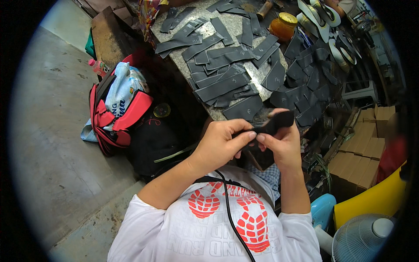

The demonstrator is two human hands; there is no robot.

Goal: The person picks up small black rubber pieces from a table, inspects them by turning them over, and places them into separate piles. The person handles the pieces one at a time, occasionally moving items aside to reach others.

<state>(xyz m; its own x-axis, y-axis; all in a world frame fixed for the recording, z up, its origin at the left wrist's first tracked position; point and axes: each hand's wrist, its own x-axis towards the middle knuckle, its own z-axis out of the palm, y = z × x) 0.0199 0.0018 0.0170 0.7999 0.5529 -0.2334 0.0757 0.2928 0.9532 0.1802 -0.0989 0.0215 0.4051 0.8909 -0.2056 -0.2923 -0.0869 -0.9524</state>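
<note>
Between my two hands, in front of my chest, is a dark strip of sheet material (279, 122) with a curled, bent end. My left hand (227, 139) pinches its left part between thumb and fingers. Gripping the right part is my right hand (281, 142), thumb in front and fingers partly behind the strip. The thumbs nearly meet at the middle. Just beyond the hands, many flat black cut pieces (224, 85) lie overlapping on a speckled table (257, 74), some with pale marks on them. One larger piece (244, 107) lies close to my left hand.
A jar of orange-brown stuff (283, 26) stands at the table's far right, near stacked white-and-black sandals (314, 22). More black pieces heap up at right. Cardboard boxes (360, 150), a yellow curved thing (371, 196) and a fan (364, 240) are lower right. A red-strapped bag (131, 111) sits left.
</note>
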